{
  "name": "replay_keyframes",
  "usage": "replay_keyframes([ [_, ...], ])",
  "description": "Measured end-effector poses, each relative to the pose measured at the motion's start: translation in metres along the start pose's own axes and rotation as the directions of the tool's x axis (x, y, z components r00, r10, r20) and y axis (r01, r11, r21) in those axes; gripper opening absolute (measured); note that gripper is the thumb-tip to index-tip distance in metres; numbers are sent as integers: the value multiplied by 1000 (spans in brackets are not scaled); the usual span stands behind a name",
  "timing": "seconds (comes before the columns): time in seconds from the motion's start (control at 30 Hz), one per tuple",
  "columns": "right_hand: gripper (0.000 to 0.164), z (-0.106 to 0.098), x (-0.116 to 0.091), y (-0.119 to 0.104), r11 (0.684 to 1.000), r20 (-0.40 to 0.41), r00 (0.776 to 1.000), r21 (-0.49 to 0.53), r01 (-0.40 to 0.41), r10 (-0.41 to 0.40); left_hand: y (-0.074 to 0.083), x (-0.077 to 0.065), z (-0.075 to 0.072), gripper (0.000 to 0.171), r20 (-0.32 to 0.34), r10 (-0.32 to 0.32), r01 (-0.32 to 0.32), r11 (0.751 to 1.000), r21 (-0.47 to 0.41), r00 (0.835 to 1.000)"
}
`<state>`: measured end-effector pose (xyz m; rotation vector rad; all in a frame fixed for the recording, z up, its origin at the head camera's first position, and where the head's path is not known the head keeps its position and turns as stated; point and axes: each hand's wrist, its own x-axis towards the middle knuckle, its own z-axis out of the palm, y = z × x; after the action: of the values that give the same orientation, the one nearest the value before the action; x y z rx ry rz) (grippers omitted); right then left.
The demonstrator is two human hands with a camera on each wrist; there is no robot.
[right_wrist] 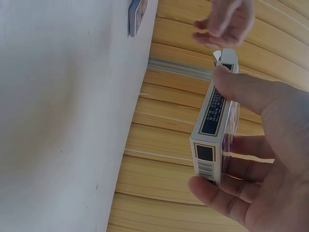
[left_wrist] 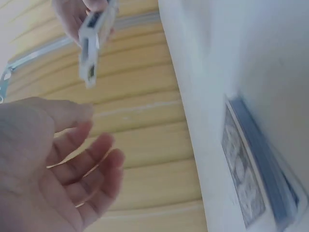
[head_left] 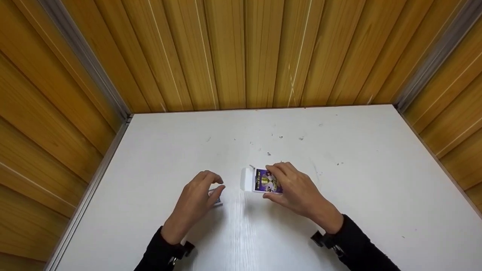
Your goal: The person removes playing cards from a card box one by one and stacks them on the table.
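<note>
Gripping a box (head_left: 268, 181) in the right hand (head_left: 295, 190), with the thumb pressed on one narrow printed side and the fingers curled round towards the opposite one. Holding nothing in the left hand (head_left: 196, 192), left of the box: fingers bent loosely, with a modest gap between thumb and fingertips. Pointing left from the box, towards that hand, an unfolded end flap (head_left: 247, 179). Impossible to tell the contents of the box from these views.

Probably best to hold the box lightly by its edges, without bowing the thin walls or narrowing the mouth. Also wise to leave the flap clear of fingertips and the mouth facing squarely left.

Left of the box and nearer the person, partly under the left hand, a stack of cards (left_wrist: 263, 164), slightly uneven at the edge. Worth squaring before any lifting, to avoid snagging. Below the box, apart from it, a white table (head_left: 339, 139); beyond, wood-patterned panels (head_left: 226, 56).
</note>
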<state>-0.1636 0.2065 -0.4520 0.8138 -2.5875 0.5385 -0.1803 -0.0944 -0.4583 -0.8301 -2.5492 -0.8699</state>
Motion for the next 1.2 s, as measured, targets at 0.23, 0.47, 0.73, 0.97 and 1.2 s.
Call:
replay_keyframes([
  [0.23, 76, 6, 1, -9, 998, -26, 998, -3, 58, -58, 21, 1, 12, 13, -59, 2, -20, 953, -301, 998],
  [0.47, 76, 8, 1, -16, 996, -45, 995, -10, 86, -86, 33, -2, 25, 17, -67, -74, 39, 907, -420, 995],
  [0.73, 77, 11, -1, -22, 990, -90, 986, -34, 136, -139, 40, 1, 28, 20, -39, -145, 112, 886, -450, 989],
  [0.97, 77, 14, -1, -26, 973, -166, 960, -85, 214, -225, 38, 1, 29, 23, -34, -109, 79, 874, -480, 993],
  [1.2, 77, 14, 0, -28, 961, -209, 940, -125, 247, -269, 36, 1, 26, 27, -35, -84, 58, 882, -468, 996],
])
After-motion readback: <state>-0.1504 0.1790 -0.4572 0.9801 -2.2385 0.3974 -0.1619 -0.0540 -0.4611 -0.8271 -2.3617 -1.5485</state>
